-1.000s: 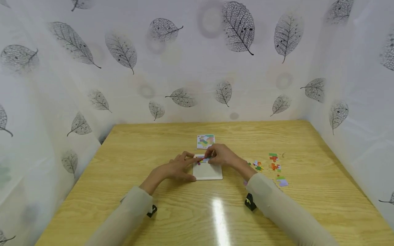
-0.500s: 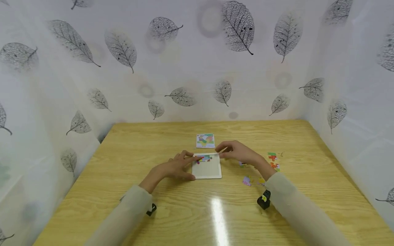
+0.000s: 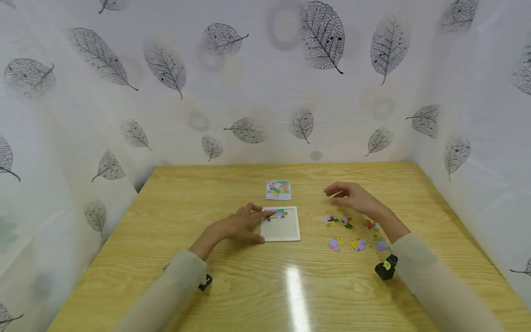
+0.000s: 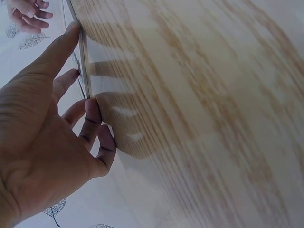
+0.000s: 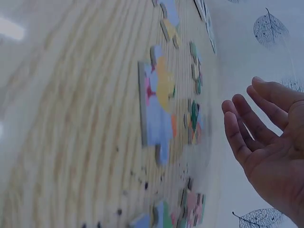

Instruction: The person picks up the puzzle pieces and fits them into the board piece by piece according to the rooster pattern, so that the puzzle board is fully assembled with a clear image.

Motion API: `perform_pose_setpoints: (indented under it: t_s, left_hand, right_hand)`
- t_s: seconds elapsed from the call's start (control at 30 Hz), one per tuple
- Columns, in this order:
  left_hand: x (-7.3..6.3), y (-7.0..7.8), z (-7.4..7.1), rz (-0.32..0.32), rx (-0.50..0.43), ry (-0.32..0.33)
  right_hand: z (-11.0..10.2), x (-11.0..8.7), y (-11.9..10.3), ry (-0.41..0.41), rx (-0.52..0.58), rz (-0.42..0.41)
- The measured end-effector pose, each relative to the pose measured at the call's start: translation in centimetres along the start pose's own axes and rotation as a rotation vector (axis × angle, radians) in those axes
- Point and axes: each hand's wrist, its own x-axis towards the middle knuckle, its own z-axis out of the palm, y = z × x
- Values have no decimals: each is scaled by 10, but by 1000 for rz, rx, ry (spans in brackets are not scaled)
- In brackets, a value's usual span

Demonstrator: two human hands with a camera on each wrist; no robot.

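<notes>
My left hand (image 3: 239, 226) rests at the left side of a white-rimmed puzzle tray (image 3: 297, 227). Its index finger reaches over the rim onto joined puzzle pieces (image 3: 280, 214) along the tray's top. The thumb touches the near left corner; in the left wrist view, fingertips (image 4: 93, 110) lie against the tray's edge. My right hand (image 3: 356, 197) hovers over the table, right of the tray, holding nothing, its fingers loosely bent. Below it lie several loose puzzle pieces (image 3: 357, 244). The right wrist view shows a purple and yellow piece (image 5: 159, 102) near that hand.
A small picture card (image 3: 278, 190) of a colourful bird lies behind the tray. The wooden table (image 3: 199, 189) ends at a white curtain (image 3: 257, 83) printed with grey leaves. Both wrists wear dark devices, the right one (image 3: 386, 268) near the loose pieces.
My right hand has left the tray and moved right, rising over the loose pieces. The pieces at the tray's top, formerly under its fingers, now show. The left hand has stayed in place.
</notes>
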Motion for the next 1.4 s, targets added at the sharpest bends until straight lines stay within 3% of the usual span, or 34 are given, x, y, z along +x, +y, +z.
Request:
perform_pose_setpoints:
  t_s: [0.3,0.73,1.07,1.4]
  left_hand:
    - [0,0,2,-12,-15,5]
    - [0,1,3,-20,-26,0]
    - [2,2,3,-22,-31,-1]
    - [1,3,1,0,-24,3]
  right_hand:
    - [-32,-24,20,72,-100,81]
    - [-52,-52,44,50,-142,168]
    - [-56,-55,51,27,-164,144]
    - [-52,-55,52,68,-240,87]
